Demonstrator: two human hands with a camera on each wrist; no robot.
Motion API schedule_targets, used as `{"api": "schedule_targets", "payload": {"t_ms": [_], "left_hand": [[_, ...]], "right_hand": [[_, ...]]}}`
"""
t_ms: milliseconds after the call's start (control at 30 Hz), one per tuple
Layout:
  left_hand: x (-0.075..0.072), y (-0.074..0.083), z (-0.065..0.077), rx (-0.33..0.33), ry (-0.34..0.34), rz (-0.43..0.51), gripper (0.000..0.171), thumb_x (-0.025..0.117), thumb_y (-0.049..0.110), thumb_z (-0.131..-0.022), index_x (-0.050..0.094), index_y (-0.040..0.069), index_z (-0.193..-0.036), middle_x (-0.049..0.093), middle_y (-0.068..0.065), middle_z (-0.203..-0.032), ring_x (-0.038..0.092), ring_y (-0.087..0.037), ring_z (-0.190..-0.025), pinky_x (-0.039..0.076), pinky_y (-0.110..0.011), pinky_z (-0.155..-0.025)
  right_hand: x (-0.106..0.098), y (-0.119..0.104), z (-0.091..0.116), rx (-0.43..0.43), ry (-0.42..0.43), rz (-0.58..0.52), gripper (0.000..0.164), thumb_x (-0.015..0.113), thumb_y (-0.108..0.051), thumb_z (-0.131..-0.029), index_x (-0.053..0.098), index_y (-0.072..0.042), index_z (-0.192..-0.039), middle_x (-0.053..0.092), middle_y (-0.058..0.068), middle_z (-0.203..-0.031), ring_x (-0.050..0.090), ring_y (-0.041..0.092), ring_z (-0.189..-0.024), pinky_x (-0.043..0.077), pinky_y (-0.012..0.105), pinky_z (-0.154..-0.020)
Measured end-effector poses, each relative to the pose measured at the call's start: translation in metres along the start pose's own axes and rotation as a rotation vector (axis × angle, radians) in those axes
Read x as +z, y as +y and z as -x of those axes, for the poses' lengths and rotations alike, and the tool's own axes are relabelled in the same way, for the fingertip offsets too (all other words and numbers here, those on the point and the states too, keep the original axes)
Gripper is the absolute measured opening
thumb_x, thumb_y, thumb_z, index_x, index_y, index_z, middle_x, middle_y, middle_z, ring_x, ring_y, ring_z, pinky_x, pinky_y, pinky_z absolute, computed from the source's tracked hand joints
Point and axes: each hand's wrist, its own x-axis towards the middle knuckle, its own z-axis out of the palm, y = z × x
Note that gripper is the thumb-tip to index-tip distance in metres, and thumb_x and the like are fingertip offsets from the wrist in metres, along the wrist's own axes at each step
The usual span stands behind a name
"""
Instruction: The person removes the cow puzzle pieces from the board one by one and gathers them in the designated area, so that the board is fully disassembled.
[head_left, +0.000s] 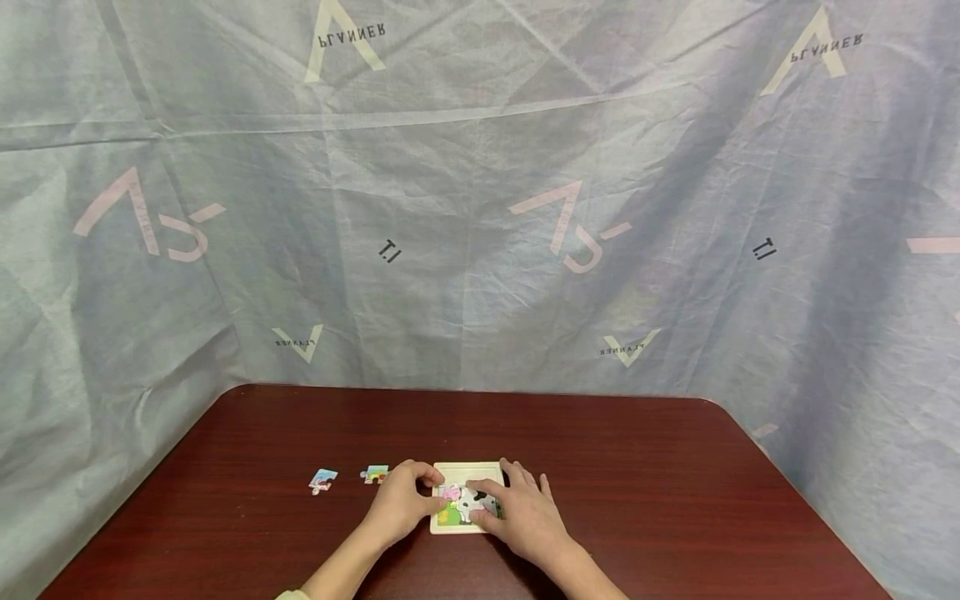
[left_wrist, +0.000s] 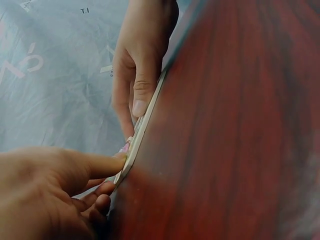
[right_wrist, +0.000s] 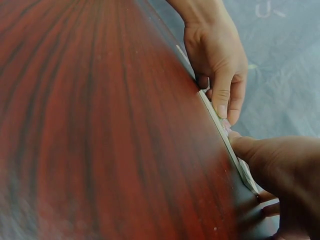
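A shallow, pale-rimmed puzzle tray [head_left: 468,467] lies on the table with puzzle pieces in its lower part. The pieces show a pink pig [head_left: 451,492] and a black-and-white cow [head_left: 467,504] on green. My left hand [head_left: 400,507] holds the tray's left side, thumb over the edge beside the pig and index finger bent at the rim; its other fingers curl low against the edge in the left wrist view. Thumb and forefinger of my right hand [head_left: 528,518] rest on the cow, fingers spread. Its remaining fingers extend past the tray's right side.
Two loose puzzle pieces lie left of the tray: one with blue and red [head_left: 324,480], the other with blue, yellow and green [head_left: 374,474] close by my left hand. The dark red wooden table [head_left: 637,467] has a printed grey cloth [head_left: 465,275] hanging behind and beside it.
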Motion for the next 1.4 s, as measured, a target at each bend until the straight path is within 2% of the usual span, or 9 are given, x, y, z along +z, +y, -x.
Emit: {"api": "schedule_targets", "payload": {"t_ms": [267, 467, 700, 867, 1000, 1400], "left_hand": [[0.004, -0.003, -0.002, 0.006, 0.066, 0.045, 0.019, 0.083, 0.001, -0.079, 0.070, 0.006, -0.092, 0.064, -0.001, -0.083, 0.052, -0.016, -0.067, 0.046, -0.029, -0.059], [0.005, -0.004, -0.002, 0.012, 0.085, 0.101, 0.012, 0.078, 0.001, -0.085, 0.069, 0.007, -0.087, 0.063, 0.002, -0.075, 0.056, -0.016, -0.068, 0.047, -0.028, -0.060], [0.005, -0.003, -0.002, -0.057, 0.107, 0.163, 0.007, 0.076, 0.004, -0.088, 0.069, 0.005, -0.090, 0.065, 0.000, -0.077, 0.059, -0.017, -0.074, 0.048, -0.031, -0.065], [0.001, -0.003, 0.000, -0.102, 0.103, 0.238, 0.009, 0.074, 0.005, -0.090, 0.069, 0.000, -0.096, 0.065, -0.003, -0.083, 0.061, -0.018, -0.080, 0.050, -0.033, -0.072], [-0.004, -0.004, 0.001, -0.134, 0.119, 0.282, 0.009, 0.073, 0.006, -0.091, 0.070, 0.000, -0.097, 0.064, -0.005, -0.083, 0.059, -0.019, -0.080, 0.048, -0.033, -0.072], [-0.024, -0.015, 0.012, -0.203, 0.182, 0.220, 0.006, 0.072, 0.007, -0.092, 0.072, 0.003, -0.097, 0.064, -0.004, -0.086, 0.056, -0.019, -0.081, 0.046, -0.033, -0.069]], "right_hand": [[-0.001, 0.000, 0.000, 0.002, -0.015, -0.013, 0.042, 0.068, -0.050, -0.093, 0.065, -0.035, -0.132, 0.046, 0.025, -0.148, 0.042, 0.048, -0.136, 0.028, 0.076, -0.101], [-0.001, 0.001, 0.000, 0.003, -0.007, -0.010, 0.041, 0.068, -0.050, -0.093, 0.066, -0.036, -0.132, 0.046, 0.025, -0.147, 0.042, 0.048, -0.136, 0.028, 0.076, -0.101], [-0.001, 0.000, 0.001, 0.010, -0.016, -0.016, 0.041, 0.068, -0.049, -0.094, 0.066, -0.036, -0.132, 0.046, 0.025, -0.148, 0.041, 0.048, -0.137, 0.028, 0.076, -0.102], [0.000, 0.000, 0.000, 0.012, -0.013, -0.017, 0.041, 0.068, -0.049, -0.094, 0.066, -0.035, -0.132, 0.046, 0.025, -0.148, 0.041, 0.047, -0.137, 0.027, 0.076, -0.102], [0.000, -0.001, -0.001, 0.012, -0.011, -0.015, 0.041, 0.067, -0.049, -0.094, 0.066, -0.035, -0.133, 0.046, 0.024, -0.149, 0.041, 0.047, -0.138, 0.028, 0.075, -0.102], [0.000, -0.001, 0.002, 0.004, -0.002, -0.010, 0.041, 0.068, -0.049, -0.094, 0.066, -0.036, -0.132, 0.046, 0.024, -0.149, 0.041, 0.046, -0.138, 0.028, 0.075, -0.102]]}}
